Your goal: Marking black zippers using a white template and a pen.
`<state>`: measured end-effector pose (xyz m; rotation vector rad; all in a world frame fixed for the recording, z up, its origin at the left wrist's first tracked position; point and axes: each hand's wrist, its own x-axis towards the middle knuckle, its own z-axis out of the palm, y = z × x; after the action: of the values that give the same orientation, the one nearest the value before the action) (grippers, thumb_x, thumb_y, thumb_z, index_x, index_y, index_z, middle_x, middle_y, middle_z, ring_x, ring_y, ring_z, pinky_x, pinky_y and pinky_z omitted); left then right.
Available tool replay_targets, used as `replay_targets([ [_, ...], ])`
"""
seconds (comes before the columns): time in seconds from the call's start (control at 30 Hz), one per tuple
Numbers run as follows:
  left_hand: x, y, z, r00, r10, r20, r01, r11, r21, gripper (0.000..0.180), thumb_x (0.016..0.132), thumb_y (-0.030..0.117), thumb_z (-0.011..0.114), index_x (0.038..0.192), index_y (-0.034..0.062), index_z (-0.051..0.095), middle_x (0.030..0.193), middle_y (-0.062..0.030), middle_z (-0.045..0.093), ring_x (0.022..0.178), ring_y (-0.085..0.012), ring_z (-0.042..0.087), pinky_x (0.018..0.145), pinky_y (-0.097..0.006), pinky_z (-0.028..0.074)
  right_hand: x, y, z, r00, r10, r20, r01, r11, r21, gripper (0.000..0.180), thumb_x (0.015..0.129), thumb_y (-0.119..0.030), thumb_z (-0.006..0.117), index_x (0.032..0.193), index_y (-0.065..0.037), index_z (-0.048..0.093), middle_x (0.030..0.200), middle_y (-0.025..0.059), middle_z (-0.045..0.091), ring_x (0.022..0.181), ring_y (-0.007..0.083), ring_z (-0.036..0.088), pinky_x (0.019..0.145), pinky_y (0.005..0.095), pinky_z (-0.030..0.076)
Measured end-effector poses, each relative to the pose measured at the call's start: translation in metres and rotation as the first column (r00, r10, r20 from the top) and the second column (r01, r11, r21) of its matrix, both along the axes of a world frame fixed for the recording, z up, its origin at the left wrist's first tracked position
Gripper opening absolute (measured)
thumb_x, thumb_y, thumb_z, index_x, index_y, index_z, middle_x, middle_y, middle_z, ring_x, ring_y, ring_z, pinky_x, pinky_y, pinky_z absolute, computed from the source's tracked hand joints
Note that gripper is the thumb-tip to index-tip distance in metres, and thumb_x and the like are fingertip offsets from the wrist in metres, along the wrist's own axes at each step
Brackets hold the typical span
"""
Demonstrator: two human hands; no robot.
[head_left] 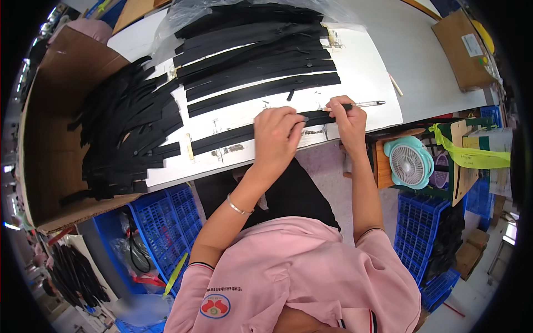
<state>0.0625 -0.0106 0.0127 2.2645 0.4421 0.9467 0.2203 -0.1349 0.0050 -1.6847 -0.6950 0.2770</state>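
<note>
A long black strip lies along the near edge of the white table. My left hand presses down on the strip near its right end, fingers bent over it. My right hand grips a silver pen whose tip points right, with the hand resting at the strip's right end. Several more black strips lie in rows farther back on the table. A heap of the same black strips is piled at the left, spilling into a cardboard box.
Clear plastic wrap lies behind the rows of strips. A thin stick rests to the right. Blue plastic crates stand under the table's left side and at the right. A small teal fan sits on a wooden stand.
</note>
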Motion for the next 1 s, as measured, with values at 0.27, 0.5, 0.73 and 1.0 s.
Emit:
replay_targets([
  [0.27, 0.030, -0.011, -0.012, 0.997, -0.060, -0.040, 0.062, 0.997, 0.036, 0.011, 0.083, 0.009, 0.077, 0.093, 0.0061, 0.077, 0.105, -0.0042, 0.069, 0.104, -0.0256, 0.060, 0.095, -0.040, 0.041, -0.001, 0.002, 0.000, 0.994, 0.040, 0.101, -0.036, 0.998, -0.042, 0.018, 0.098, -0.012, 0.067, 0.090, 0.004, 0.073, 0.079, 0.0066, 0.072, 0.069, 0.0093, 0.063, 0.062, 0.0256, 0.047],
  [0.5, 0.031, -0.012, -0.011, 0.997, -0.069, -0.025, 0.071, 0.996, 0.050, 0.013, 0.081, 0.007, 0.077, 0.094, 0.0046, 0.075, 0.104, -0.0042, 0.066, 0.103, -0.0255, 0.058, 0.096, -0.041, 0.041, -0.002, 0.001, -0.001, 0.984, 0.040, 0.173, -0.032, 0.998, -0.052, 0.020, 0.101, -0.011, 0.062, 0.091, 0.004, 0.070, 0.081, 0.0041, 0.070, 0.069, 0.0088, 0.059, 0.063, 0.0242, 0.046],
  [0.73, 0.030, -0.011, -0.013, 0.997, -0.061, -0.036, 0.062, 0.998, 0.021, 0.011, 0.082, 0.009, 0.078, 0.093, 0.0059, 0.078, 0.105, -0.0035, 0.069, 0.104, -0.0252, 0.059, 0.096, -0.040, 0.041, -0.001, -0.007, 0.003, 0.985, 0.108, 0.137, -0.103, 0.994, -0.044, 0.020, 0.096, -0.011, 0.067, 0.083, 0.004, 0.071, 0.068, 0.0060, 0.069, 0.062, 0.0111, 0.062, 0.057, 0.0267, 0.046],
  [1.0, 0.026, -0.006, -0.016, 0.999, -0.042, -0.032, 0.043, 0.999, 0.033, 0.013, 0.081, 0.010, 0.077, 0.094, 0.0079, 0.077, 0.104, -0.0029, 0.069, 0.104, -0.0259, 0.060, 0.095, -0.039, 0.041, 0.002, -0.004, -0.008, 0.973, 0.191, 0.132, -0.185, 0.981, -0.060, 0.021, 0.096, -0.010, 0.066, 0.081, 0.004, 0.070, 0.069, 0.0055, 0.069, 0.062, 0.0111, 0.062, 0.058, 0.0269, 0.047],
])
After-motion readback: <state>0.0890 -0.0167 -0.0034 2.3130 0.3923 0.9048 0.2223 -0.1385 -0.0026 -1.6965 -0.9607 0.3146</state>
